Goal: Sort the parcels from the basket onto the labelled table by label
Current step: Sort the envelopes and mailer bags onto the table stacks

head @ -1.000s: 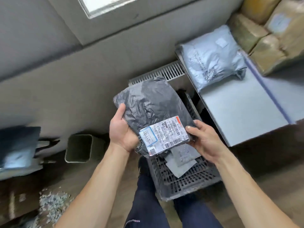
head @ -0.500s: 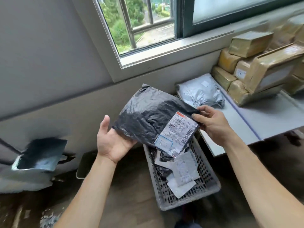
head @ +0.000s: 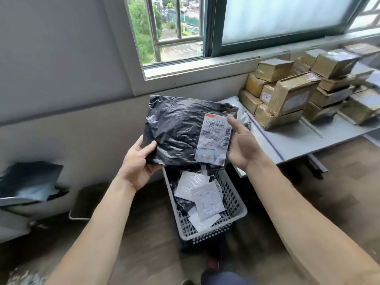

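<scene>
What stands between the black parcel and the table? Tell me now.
Nothing visible does. The left hand and right hand hold the black parcel above the basket, and the table lies just to its right with a bare strip. The brown boxes are stacked further back; a silvery parcel peeks out behind the black one.

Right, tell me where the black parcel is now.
In the head view the black parcel is centre frame, held above the basket between the left hand and right hand, just left of the table.
</scene>
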Demonstrator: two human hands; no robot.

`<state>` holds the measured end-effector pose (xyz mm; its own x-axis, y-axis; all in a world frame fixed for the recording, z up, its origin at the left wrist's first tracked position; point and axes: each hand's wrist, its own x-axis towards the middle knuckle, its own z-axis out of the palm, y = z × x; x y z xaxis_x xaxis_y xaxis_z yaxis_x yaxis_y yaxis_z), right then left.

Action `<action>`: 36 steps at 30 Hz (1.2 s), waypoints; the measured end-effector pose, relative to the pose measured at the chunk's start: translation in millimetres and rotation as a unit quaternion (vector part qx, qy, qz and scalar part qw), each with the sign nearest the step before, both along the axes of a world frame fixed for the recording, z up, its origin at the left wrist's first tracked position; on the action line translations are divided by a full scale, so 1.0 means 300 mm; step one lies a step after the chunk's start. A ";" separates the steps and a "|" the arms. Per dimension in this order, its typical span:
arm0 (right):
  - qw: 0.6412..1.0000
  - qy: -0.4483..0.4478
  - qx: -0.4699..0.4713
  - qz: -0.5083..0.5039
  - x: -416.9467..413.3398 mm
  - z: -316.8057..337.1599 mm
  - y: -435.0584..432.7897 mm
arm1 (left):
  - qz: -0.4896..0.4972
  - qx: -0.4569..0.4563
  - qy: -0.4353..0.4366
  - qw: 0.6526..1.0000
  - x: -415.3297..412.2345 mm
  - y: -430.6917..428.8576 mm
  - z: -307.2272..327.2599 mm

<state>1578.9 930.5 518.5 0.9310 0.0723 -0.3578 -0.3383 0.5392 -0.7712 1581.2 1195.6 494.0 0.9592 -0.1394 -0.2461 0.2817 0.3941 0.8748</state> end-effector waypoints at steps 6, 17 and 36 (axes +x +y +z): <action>0.994 -0.031 -0.102 -0.027 -0.104 -0.024 -0.053 | 0.012 -0.014 0.001 1.000 -0.075 -0.090 -0.021; 0.978 -0.078 -0.190 -0.045 -0.147 -0.012 -0.498 | 0.019 0.041 -0.037 0.998 -0.134 -0.472 0.049; 0.966 -0.032 -0.228 -0.119 -0.130 -0.110 -1.658 | 0.033 0.098 -0.002 0.995 0.002 -1.671 -0.007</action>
